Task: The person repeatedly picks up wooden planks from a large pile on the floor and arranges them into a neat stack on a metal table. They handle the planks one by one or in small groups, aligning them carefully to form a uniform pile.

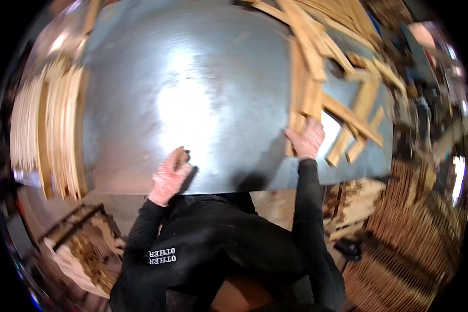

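My left hand [169, 178], in a reddish-white work glove, hovers over the near edge of the metal-topped table [125, 119]. Its fingers are closed around a small dark object [186, 154], mostly hidden, whose kind I cannot make out. On the right side, my gloved right hand [309, 139] lies on the near end of a wooden slat [312, 99], thumb to the left and fingers over the wood. Beneath and beside that slat runs another long slat [295, 78], pointing away from me.
A row of thin slats [47, 130] stands tightly packed at the table's left. Loose wood pieces [366, 99] lie crisscrossed at the right, with more boards [343, 15] behind. Below the table are stacked wood [353, 203], a large slat pile [400, 239] and a crate of offcuts [83, 255].
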